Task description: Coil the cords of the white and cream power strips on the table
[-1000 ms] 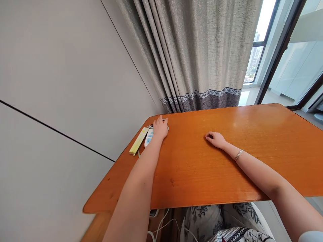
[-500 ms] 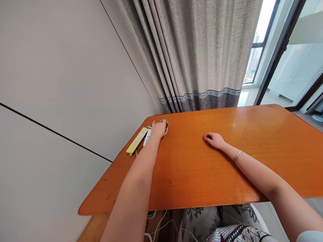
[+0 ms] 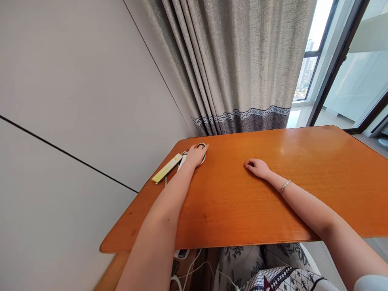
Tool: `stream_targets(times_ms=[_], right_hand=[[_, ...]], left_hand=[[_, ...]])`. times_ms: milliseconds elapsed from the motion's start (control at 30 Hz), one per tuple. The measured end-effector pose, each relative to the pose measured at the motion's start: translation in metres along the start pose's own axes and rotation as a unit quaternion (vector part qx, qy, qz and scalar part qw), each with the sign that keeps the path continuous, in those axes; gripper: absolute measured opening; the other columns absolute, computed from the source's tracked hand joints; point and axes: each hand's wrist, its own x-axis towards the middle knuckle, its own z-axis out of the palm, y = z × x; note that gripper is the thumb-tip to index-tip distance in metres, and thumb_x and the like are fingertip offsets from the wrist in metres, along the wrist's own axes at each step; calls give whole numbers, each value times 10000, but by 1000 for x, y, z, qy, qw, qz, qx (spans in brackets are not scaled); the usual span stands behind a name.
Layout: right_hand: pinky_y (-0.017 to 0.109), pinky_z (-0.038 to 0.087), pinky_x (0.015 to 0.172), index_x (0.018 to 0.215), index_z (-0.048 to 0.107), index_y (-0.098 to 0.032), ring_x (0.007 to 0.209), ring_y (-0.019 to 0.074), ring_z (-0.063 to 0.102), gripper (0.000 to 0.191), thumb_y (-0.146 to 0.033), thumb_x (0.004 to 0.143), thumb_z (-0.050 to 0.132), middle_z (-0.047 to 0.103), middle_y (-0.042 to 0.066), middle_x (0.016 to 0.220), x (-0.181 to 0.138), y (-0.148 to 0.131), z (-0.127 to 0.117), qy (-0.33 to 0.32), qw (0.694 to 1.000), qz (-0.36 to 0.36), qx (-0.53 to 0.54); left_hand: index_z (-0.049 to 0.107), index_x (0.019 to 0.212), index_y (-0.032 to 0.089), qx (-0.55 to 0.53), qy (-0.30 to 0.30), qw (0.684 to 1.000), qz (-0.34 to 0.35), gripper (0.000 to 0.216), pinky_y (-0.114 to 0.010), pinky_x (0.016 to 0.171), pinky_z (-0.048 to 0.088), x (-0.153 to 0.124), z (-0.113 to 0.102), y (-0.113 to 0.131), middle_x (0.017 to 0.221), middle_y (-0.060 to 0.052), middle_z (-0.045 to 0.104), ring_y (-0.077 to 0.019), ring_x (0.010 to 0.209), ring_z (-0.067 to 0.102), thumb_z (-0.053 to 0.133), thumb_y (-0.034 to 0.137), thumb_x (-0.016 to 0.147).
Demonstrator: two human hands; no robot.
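Note:
At the far left corner of the wooden table (image 3: 257, 202), my left hand (image 3: 196, 154) lies over a white loop with a dark inner edge (image 3: 202, 144). Its fingers are spread and touch or cover part of the loop, whose kind I cannot make out. Beside the wrist is a white flat piece (image 3: 182, 163), partly hidden by the hand and forearm. A pale yellow strip (image 3: 167, 168) lies left of it, along the table edge. My right hand (image 3: 257, 167) rests on the tabletop near the middle, fingers curled in, with nothing visible in them.
A pale wall (image 3: 75, 101) borders the table on the left. Behind the far edge hangs a grey curtain (image 3: 242, 60). White cables (image 3: 194, 266) and small devices sit below the near edge, by my lap. A dark-framed glass door (image 3: 333, 68) stands at right.
My left hand has shifted slightly right and its fingers have spread over the loop. The yellow strip's far end has turned a little. My right hand stays put.

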Motion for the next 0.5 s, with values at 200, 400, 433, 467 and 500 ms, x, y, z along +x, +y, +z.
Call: stream_targets(times_ms=[200, 400, 433, 467, 500], right_hand=[[327, 528, 834, 1035, 689, -217, 884, 187, 677, 174, -241, 891, 594, 737, 60, 1035, 1, 6, 6, 36, 998, -28, 44], [415, 571, 894, 1517, 315, -217, 1156, 244, 615, 712, -271, 867, 601, 358, 184, 1560, -4, 3, 1, 161, 979, -96, 86], [420, 573, 907, 1543, 268, -229, 1236, 260, 575, 769, -261, 855, 609, 282, 177, 1606, -5, 3, 0, 182, 972, -124, 85], [427, 564, 944, 1558, 243, -234, 1318, 272, 518, 799, -247, 847, 608, 235, 162, 1632, -6, 2, -2, 199, 965, -150, 79], [437, 539, 1001, 1565, 238, -233, 1387, 276, 456, 806, -229, 845, 600, 221, 147, 1642, -6, 2, -3, 209, 961, -169, 65]], left_hand=[[622, 1299, 232, -54, 119, 984, 119, 465, -455, 1128, 347, -1, -15, 46, 1236, -118, 667, -275, 1157, 589, 396, 113, 911], [672, 1213, 244, -172, 269, 921, 222, 370, -410, 980, 491, -6, -14, 120, 1392, -99, 599, -231, 1080, 631, 506, 125, 905], [669, 1215, 243, -186, 275, 915, 228, 369, -396, 961, 504, -7, -14, 132, 1433, -98, 569, -218, 1068, 642, 509, 122, 905], [670, 1209, 242, -198, 281, 910, 234, 356, -386, 953, 510, -9, -14, 141, 1454, -94, 554, -210, 1069, 648, 508, 128, 914], [673, 1201, 246, -204, 284, 906, 239, 341, -377, 947, 515, -10, -15, 149, 1458, -88, 553, -204, 1074, 652, 504, 136, 925]])
